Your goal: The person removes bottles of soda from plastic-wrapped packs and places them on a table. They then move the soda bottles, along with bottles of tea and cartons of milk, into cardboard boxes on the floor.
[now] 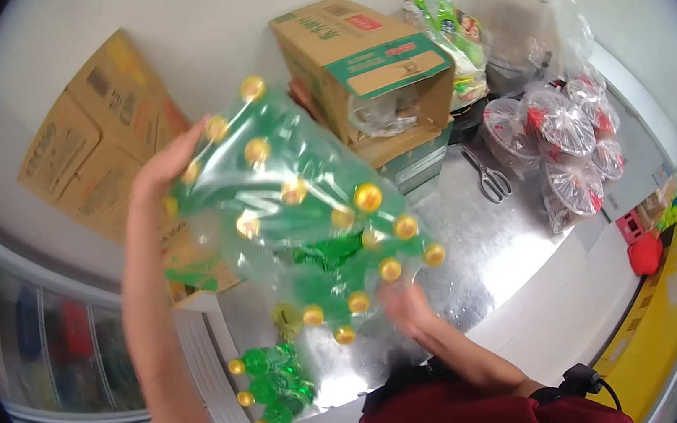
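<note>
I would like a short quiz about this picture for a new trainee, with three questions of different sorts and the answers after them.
1. True or false: both hands lift the shrink-wrapped pack of green bottles off the metal counter.
2. Which tool lies on the counter to the right of the open cardboard box? A) a knife B) scissors C) a tape roll
3. What colour are the bottle caps?

Key
1. True: the left hand grips the pack's far end and the right hand its near end.
2. B, the scissors.
3. Yellow, also on the loose bottles lying below the pack.
</note>
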Demonstrator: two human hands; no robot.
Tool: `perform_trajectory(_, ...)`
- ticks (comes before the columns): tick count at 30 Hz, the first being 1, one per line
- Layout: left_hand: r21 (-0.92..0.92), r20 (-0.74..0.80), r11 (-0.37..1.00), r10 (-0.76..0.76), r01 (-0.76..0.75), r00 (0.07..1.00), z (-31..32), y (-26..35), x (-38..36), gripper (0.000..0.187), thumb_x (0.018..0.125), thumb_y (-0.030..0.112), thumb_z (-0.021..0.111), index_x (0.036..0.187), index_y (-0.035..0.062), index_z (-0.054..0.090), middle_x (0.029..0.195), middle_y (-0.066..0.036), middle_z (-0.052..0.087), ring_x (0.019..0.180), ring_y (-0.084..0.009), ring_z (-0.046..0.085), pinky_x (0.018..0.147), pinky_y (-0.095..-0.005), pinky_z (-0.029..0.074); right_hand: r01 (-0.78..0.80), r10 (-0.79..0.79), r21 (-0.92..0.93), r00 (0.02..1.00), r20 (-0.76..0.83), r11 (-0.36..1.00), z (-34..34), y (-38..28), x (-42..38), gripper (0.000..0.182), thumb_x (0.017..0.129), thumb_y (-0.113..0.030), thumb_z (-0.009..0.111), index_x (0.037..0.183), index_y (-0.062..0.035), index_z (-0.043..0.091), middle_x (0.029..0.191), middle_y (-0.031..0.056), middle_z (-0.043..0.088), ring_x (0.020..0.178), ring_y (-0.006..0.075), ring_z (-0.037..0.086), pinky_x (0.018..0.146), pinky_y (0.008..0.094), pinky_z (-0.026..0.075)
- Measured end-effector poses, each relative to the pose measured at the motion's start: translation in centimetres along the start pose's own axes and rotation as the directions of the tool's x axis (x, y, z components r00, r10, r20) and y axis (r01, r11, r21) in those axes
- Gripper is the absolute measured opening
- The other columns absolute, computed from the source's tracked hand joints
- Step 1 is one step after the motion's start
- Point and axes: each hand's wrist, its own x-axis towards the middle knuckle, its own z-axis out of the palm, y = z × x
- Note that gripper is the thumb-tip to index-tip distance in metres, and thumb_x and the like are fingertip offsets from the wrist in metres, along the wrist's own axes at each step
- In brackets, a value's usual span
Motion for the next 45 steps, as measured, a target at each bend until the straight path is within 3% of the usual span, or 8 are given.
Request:
perform_trajectory(7, -0.443, -0.217, 0.890, -0.222, 0.106, 0.951, 5.5, 6.1, -5.6, 0.035, 0.085, 0.032, 0.047, 0.059, 0.0092, 0.050, 0.054, 0.005, 0.045, 0.049, -0.0051, 0.040, 0.049, -0.0204, 0.034, -0.002, 0.002, -0.012, 1.000, 0.001, 1.000, -4.2, 1.7, 2.0, 0.018, 0.085, -0.022, 0.045, 0.100, -0.0120, 0.046, 0.092, -0.0011, 0.048, 0.082, 0.0104, 0.046, 0.074, 0.0264, 0.037)
perform_trajectory(24, -0.900, 0.217, 0.247, -0.462, 0.360, 0.860, 35.8, 5.0, -13.1, 0.032, 0.084, 0.032, 0.048, 0.063, 0.0087, 0.048, 0.054, 0.003, 0.040, 0.047, -0.0080, 0.034, 0.044, -0.0241, 0.027, 0.189, -0.289, -0.403, 0.936, -0.203, 0.896, -23.2, -25.5, 1.0, 0.033, 0.084, -0.025, 0.040, 0.101, 0.0006, 0.052, 0.091, 0.0101, 0.058, 0.080, 0.0182, 0.056, 0.070, 0.0309, 0.046)
perform_trajectory(30, -0.946, 0.226, 0.152, -0.328, 0.287, 0.917, 37.6, 10.3, -9.0, 0.029, 0.086, 0.028, 0.047, 0.063, 0.0094, 0.047, 0.053, 0.004, 0.037, 0.048, -0.0065, 0.033, 0.046, -0.0213, 0.027, 0.061, -0.303, -0.721, 0.929, -0.212, 0.691, -28.1, -35.7, 5.7, 0.033, 0.084, -0.027, 0.042, 0.094, 0.0007, 0.055, 0.081, 0.0072, 0.058, 0.074, 0.0161, 0.055, 0.068, 0.0290, 0.042)
perform_trajectory(31, -0.950, 0.216, 0.143, -0.342, 0.278, 0.914, 38.2, 9.9, -8.4, 0.029, 0.086, 0.028, 0.047, 0.063, 0.0094, 0.047, 0.053, 0.004, 0.037, 0.048, -0.0065, 0.033, 0.046, -0.0213, 0.027, 0.235, -0.557, -0.970, 0.815, 0.161, 0.063, -29.5, -36.7, 6.9, 0.031, 0.084, -0.026, 0.041, 0.091, 0.0017, 0.055, 0.077, 0.0076, 0.057, 0.072, 0.0169, 0.054, 0.066, 0.0295, 0.042)
perform_trajectory(32, -0.950, 0.212, 0.164, -0.287, 0.266, 0.934, 38.5, 9.5, -7.9, 0.026, 0.086, 0.027, 0.047, 0.069, 0.0069, 0.050, 0.059, 0.002, 0.044, 0.054, -0.0075, 0.040, 0.051, -0.0215, 0.033, 0.243, -0.498, -0.762, 0.632, 0.594, -0.601, -28.7, -36.7, 7.2, 0.030, 0.085, -0.024, 0.041, 0.088, 0.0027, 0.055, 0.073, 0.0079, 0.056, 0.070, 0.0177, 0.053, 0.065, 0.0301, 0.041)
perform_trajectory(34, -0.952, 0.202, 0.177, -0.241, 0.248, 0.949, 38.6, 8.6, -8.1, 0.025, 0.087, 0.026, 0.046, 0.075, 0.0044, 0.053, 0.065, -0.001, 0.050, 0.060, -0.0084, 0.047, 0.056, -0.0216, 0.038, 0.136, -0.506, -0.932, 0.809, 0.299, -0.335, -23.8, -39.2, 5.8, 0.027, 0.086, -0.020, 0.040, 0.086, 0.0043, 0.054, 0.071, 0.0089, 0.055, 0.071, 0.0182, 0.052, 0.066, 0.0289, 0.040)
perform_trajectory(37, -0.671, 0.052, 0.736, -0.069, 0.086, 0.996, 35.8, 6.1, -10.7, 0.027, 0.086, 0.021, 0.048, 0.104, 0.0017, 0.052, 0.103, -0.008, 0.056, 0.096, -0.0151, 0.052, 0.085, -0.0258, 0.038, 0.352, -0.524, -0.923, 0.762, 0.379, -0.156, -11.0, -37.7, 1.2, 0.026, 0.086, -0.020, 0.043, 0.087, 0.0036, 0.055, 0.078, 0.0077, 0.057, 0.076, 0.0138, 0.052, 0.071, 0.0239, 0.039)
perform_trajectory(45, -0.887, -0.129, 0.456, -0.388, 0.069, 0.913, 30.6, 0.3, -19.7, 0.020, 0.085, 0.015, 0.049, 0.100, 0.0033, 0.054, 0.093, -0.004, 0.058, 0.087, -0.0100, 0.052, 0.077, -0.0221, 0.040, 0.880, 0.054, -0.362, 0.396, 0.917, -0.307, 14.5, -11.3, 12.9, 0.020, 0.081, -0.015, 0.048, 0.085, 0.0029, 0.055, 0.078, 0.0165, 0.058, 0.078, 0.0291, 0.057, 0.067, 0.0326, 0.043)
